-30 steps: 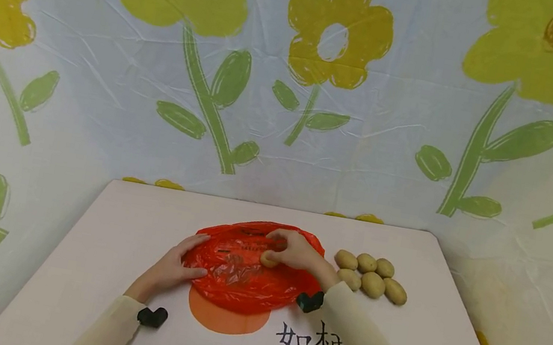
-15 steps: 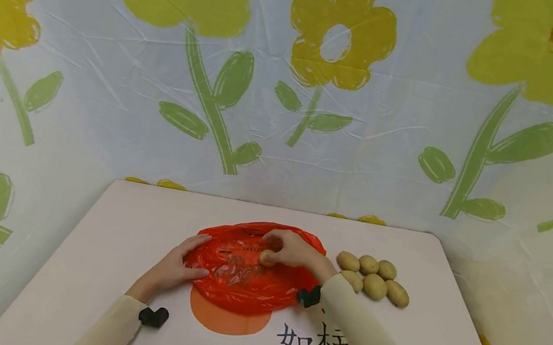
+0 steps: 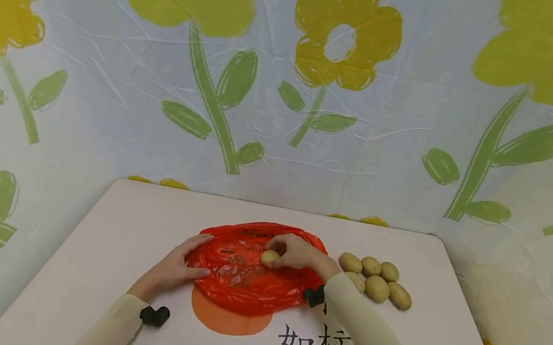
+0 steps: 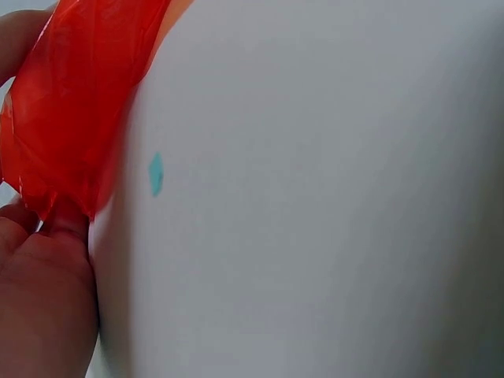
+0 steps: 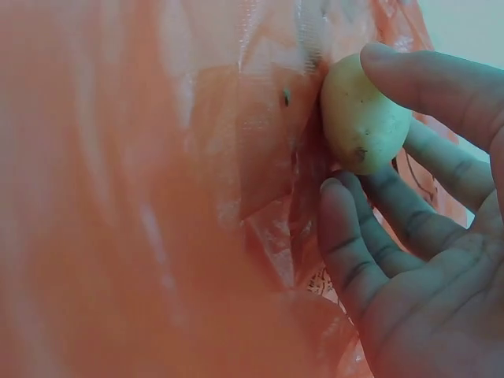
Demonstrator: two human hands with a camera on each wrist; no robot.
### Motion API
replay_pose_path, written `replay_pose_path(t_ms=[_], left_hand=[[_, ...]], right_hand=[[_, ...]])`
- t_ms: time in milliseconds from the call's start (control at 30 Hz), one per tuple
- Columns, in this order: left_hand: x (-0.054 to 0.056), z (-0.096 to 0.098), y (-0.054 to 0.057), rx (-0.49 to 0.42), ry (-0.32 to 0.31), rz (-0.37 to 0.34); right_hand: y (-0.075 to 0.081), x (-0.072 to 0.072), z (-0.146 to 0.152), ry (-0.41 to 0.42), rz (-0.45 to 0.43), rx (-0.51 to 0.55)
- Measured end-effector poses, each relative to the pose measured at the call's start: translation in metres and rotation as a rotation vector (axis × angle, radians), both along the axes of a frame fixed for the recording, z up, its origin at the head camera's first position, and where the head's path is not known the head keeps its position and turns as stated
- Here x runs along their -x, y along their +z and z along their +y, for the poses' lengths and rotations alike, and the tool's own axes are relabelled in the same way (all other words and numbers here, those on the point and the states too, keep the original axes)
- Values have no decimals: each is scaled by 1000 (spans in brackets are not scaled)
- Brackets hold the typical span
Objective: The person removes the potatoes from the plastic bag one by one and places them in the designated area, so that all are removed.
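Observation:
In the head view a red plastic bag (image 3: pixel 235 288) lies spread on the table with its mouth wide. My left hand (image 3: pixel 173 265) holds the bag's left edge, thumb toward me and fingers farther back; in the left wrist view red film (image 4: pixel 79 110) bunches against the fingers. Inside the bag's mouth, my right hand (image 3: pixel 298 254) pinches a potato (image 3: pixel 270 258). The right wrist view shows the thumb on one side of this potato (image 5: pixel 358 118) and fingers behind it, close to the red film. The bag's bottom and anything beneath its folds are hidden.
Several potatoes (image 3: pixel 376 289) sit in two rows right of the bag, one partly behind the right sleeve (image 3: pixel 366 328). The pale table (image 3: pixel 139 204) carries an orange print (image 3: pixel 230 317) and black characters. A flowered cloth (image 3: pixel 375 171) hangs behind the table.
The right hand stays over the bag with the potato, its fingers shifted slightly so more of the potato shows. The left hand has kept its place on the bag's edge.

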State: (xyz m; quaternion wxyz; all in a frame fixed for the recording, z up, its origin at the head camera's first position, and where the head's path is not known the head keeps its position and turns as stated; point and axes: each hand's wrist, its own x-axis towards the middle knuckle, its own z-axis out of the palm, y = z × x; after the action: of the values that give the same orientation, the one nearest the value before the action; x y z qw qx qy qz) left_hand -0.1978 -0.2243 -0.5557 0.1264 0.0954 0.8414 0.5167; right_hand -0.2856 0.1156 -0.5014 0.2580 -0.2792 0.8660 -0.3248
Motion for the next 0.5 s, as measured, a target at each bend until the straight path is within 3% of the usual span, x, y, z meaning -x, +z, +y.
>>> replay_pose_path(t_ms=[500], left_hand=[[0,0,-1,25,-8,28]], right_hand=[[-4,-1,3,-10,12,28]])
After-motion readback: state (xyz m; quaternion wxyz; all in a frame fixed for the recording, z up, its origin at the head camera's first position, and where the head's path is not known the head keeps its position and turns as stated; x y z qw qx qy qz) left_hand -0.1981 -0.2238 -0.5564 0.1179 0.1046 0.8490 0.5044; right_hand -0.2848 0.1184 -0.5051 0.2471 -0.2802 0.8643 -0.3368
